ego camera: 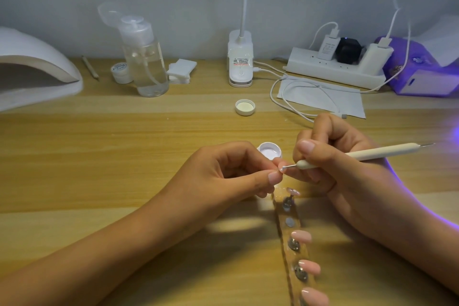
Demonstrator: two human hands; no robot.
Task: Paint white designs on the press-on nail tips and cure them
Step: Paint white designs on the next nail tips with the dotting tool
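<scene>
Left hand (233, 174) pinches a nail tip (282, 169) steady mid-frame; right hand (335, 156) grips the dotting pen (360, 155) pencil-style, for fine control.

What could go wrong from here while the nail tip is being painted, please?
The left hand only pinches the small nail tip, so the dotting tool in the right hand might slip and smear paint onto skin. The open paint pot sits just behind the left hand and could be knocked. The mounted tips on the holder strip lie beside the right wrist, which may brush them.
</scene>
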